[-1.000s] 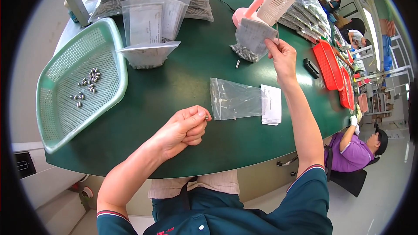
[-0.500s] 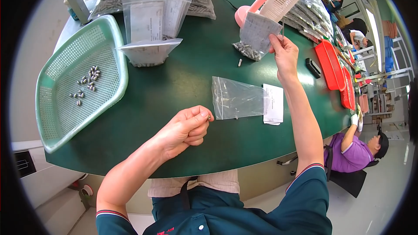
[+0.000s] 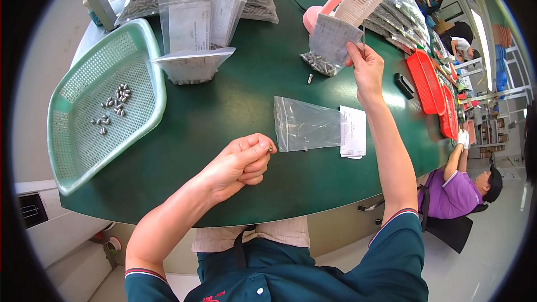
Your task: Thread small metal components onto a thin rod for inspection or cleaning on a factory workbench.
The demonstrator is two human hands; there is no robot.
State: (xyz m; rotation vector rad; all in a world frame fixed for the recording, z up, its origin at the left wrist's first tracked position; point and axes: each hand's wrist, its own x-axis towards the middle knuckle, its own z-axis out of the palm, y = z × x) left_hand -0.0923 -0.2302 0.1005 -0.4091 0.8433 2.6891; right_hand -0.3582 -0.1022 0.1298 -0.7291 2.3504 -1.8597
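Pinching a small metal piece (image 3: 271, 149) between thumb and forefinger of the left hand (image 3: 245, 163), just left of the flat clear bag (image 3: 307, 126), and gripping a pouch (image 3: 331, 39) of metal pieces (image 3: 321, 64) by its edge with the right hand (image 3: 367, 71), beyond that bag.

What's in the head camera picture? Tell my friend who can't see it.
A person's left hand pinches a small metal piece over a green table; the right hand holds a bag of metal parts. A pale green basket with metal pieces sits at left.
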